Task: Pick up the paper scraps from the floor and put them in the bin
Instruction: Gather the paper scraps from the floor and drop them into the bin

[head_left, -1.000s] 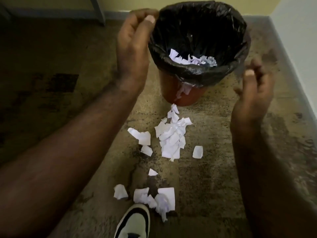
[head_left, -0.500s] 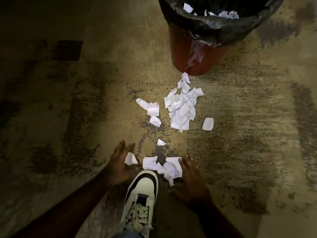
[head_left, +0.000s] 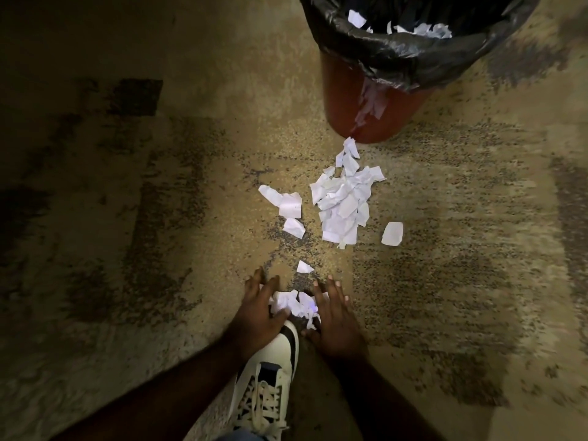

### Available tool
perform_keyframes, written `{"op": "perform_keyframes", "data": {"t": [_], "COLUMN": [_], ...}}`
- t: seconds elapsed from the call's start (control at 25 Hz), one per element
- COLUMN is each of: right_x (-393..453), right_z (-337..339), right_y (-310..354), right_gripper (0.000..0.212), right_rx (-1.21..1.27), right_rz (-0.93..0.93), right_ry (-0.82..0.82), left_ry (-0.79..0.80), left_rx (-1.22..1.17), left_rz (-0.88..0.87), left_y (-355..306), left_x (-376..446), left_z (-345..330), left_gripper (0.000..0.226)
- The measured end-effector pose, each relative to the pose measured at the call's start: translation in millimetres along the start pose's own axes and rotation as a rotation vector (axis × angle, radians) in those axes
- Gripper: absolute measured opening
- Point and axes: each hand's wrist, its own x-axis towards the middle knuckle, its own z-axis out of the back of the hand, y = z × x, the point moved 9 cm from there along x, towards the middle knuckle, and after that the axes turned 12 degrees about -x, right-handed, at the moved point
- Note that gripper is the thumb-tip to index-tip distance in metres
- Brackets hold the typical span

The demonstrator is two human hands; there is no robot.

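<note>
Left hand (head_left: 259,308) and right hand (head_left: 334,316), fingers spread, cup small paper-scrap clump (head_left: 294,303) between them just beyond sneaker (head_left: 270,374) toe; neither grips yet.

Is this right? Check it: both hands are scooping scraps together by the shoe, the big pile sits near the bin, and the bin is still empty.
One thing is wrong: the bin is not empty. The head view shows white scraps inside its black liner. The rest holds: the left hand and right hand gather scraps by the shoe, and the big pile sits near the bin.
</note>
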Motion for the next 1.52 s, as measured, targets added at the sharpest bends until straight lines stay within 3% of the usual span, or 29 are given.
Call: {"op": "perform_keyframes", "data": {"t": [0.24, 0.4, 0.68, 0.92, 1.0, 1.24, 1.4, 1.52], "right_x": [15.3, 23.0, 29.3, 25.9, 30.2, 45.3, 44.7, 55.2], "right_z": [-6.6, -7.7, -7.1, 23.5, 40.3, 103.4, 131.9, 180.2], "right_y": [13.2, 29.8, 34.0, 10.2, -1.4, -21.3, -28.4, -15.0], "right_gripper": [0.093, 0.063, 0.056, 0.048, 0.046, 0.066, 0.05, 0.056], "right_rx": [0.096, 0.188, 0.432, 0.69, 0.666, 0.571, 0.663, 0.791], "right_rz": [0.026, 0.027, 0.023, -0.168, -0.213, -0.11, -0.16, -0.158], "right_ry": [0.025, 0.032, 0.015, -0.133, -0.234, -0.368, -0.4, -0.454], "left_ry": [0.054, 0.081, 0.114, 0.035, 0.032, 0.069, 0.06, -0.025], "left_rx": [0.083, 0.078, 0.019, -0.126, -0.179, -0.224, -0.229, -0.338], "left_rz": [-0.118, -0.128, -0.073, -0.101, -0.137, -0.295, -0.281, -0.365], "left_y": [-20.9, -30.8, -36.4, -75.3, -93.2, -149.2, -167.6, -215.9], "left_x": [-0.6, -4.0, 3.7, 11.6, 20.5, 54.0, 64.3, 65.8], "left_z": [-21.4, -35.7, -35.6, -28.8, -23.9, -4.0, 11.5, 40.2], "left_gripper": [0.075, 0.078, 0.065, 0.06, 0.058, 0.041, 0.027, 0.025]}}
